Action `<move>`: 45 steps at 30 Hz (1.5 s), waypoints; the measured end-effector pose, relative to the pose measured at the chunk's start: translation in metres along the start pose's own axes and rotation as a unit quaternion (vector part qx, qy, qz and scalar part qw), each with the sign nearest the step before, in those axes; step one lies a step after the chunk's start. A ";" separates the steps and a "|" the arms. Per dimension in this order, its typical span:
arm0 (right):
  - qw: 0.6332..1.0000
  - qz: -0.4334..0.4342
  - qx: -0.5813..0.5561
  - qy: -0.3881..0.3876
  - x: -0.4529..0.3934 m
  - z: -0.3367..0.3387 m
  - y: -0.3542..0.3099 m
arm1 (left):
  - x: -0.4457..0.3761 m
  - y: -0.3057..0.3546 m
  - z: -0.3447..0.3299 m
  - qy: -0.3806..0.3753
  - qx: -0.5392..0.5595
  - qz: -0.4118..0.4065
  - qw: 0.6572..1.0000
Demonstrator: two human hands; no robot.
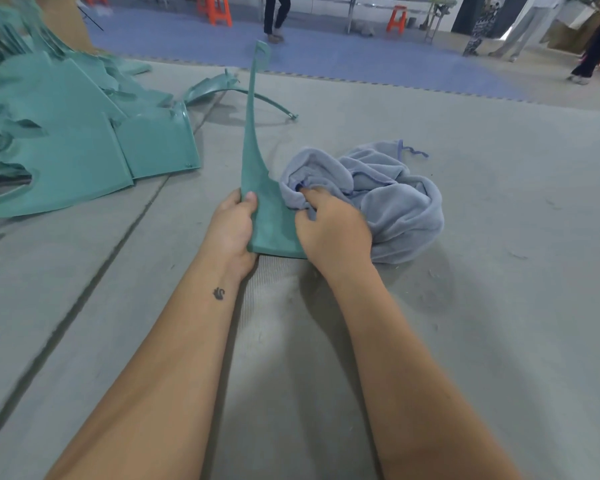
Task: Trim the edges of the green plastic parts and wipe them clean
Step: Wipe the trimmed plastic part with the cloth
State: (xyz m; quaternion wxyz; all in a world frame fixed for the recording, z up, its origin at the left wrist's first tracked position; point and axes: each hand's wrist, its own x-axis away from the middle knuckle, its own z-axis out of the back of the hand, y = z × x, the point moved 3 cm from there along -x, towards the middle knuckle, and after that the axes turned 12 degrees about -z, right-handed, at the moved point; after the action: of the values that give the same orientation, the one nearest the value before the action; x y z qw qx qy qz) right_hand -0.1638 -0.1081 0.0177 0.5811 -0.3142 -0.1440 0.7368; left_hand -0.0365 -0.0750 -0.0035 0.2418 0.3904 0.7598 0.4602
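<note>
Head view, left hand [232,226] gripping green plastic part [257,174], right hand [329,230] clutching grey cloth [395,199]

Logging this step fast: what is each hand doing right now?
Left hand: grips the tapered green plastic part, upright.
Right hand: grips the grey-blue cloth against it.
</note>
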 end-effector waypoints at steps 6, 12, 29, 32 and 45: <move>0.993 0.062 0.076 0.072 0.003 0.013 0.000 | 0.001 0.003 0.001 -0.033 -0.028 0.024 0.999; 0.973 0.224 -0.060 -0.002 0.006 0.029 -0.012 | 0.005 0.010 -0.003 -0.101 -0.076 0.034 0.991; 0.807 -0.117 -0.498 0.295 -0.005 0.079 0.039 | 0.002 0.014 0.009 -0.092 0.183 0.045 0.978; 0.916 -0.045 -0.362 0.165 -0.007 0.062 0.020 | 0.004 0.016 0.005 -0.112 0.199 0.032 0.973; 0.984 0.018 -0.047 -0.172 0.004 0.021 -0.009 | 0.003 0.016 0.002 -0.104 0.218 0.079 0.967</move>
State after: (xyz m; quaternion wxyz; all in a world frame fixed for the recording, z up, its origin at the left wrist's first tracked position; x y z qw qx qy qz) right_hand -0.1707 -0.0989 0.0381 0.5188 -0.2123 -0.2703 0.7828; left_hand -0.0311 -0.0672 0.0100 0.1912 0.5382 0.7791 0.2584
